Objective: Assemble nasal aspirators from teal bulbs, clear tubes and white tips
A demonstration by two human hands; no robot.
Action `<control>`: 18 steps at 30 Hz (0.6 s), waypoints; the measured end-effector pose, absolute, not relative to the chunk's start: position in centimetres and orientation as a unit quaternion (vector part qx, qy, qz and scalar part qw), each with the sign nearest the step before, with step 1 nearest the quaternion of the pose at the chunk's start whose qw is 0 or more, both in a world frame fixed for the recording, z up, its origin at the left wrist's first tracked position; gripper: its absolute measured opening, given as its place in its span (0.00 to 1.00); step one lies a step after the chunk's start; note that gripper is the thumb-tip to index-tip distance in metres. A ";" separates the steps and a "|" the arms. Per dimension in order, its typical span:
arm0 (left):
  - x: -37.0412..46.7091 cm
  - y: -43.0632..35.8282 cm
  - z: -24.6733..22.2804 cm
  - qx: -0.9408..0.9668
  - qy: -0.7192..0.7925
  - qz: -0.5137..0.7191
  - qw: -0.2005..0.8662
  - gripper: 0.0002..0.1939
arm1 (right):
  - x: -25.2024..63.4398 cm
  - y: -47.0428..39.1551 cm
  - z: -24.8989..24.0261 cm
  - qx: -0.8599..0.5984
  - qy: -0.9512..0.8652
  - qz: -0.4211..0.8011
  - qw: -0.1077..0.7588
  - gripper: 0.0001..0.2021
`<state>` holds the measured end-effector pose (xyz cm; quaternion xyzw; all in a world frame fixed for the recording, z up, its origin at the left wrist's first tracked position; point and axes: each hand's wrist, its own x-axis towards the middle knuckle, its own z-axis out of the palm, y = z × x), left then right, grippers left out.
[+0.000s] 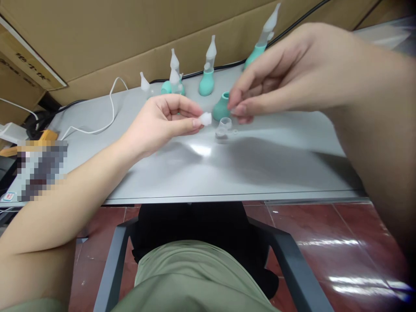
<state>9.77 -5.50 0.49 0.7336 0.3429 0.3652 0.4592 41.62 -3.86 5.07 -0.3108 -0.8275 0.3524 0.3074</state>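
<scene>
our left hand point(162, 117) pinches a small, translucent white soft tip point(206, 118), long axis sideways; right hand point(282, 82) presses fingertips together, contents unclear; between our grips, nearer us, lies a clear plastic connector point(222, 131).

Counts: standing white tips point(211, 48), 5; held white piece point(206, 118), 1; loose clear connector point(223, 129), 1; teal bulbs point(206, 83), at least 4, some overlapping; hands point(162, 118) point(279, 80), 2.
</scene>
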 end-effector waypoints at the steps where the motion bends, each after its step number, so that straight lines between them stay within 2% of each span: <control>1: 9.7 -5.3 0.2 0.724 0.338 0.377 0.468 0.19 | 40.7 -4.4 5.0 -0.321 -0.805 0.354 0.352 0.22; 3: 9.7 -5.1 -0.2 0.723 0.331 0.386 0.467 0.17 | 39.1 -5.3 4.5 -0.332 -0.777 0.360 0.396 0.22; 10: 10.0 -5.1 -1.0 0.755 0.362 0.394 0.378 0.11 | 38.4 -5.3 2.1 -0.334 -0.773 0.275 0.463 0.04; 15: 10.0 -4.9 -1.2 0.765 0.373 0.390 0.350 0.14 | 38.5 -5.1 1.9 -0.327 -0.783 0.245 0.470 0.08; 18: 10.2 -5.1 -1.2 0.752 0.376 0.399 0.365 0.10 | 38.0 -5.0 1.8 -0.315 -0.780 0.260 0.475 0.07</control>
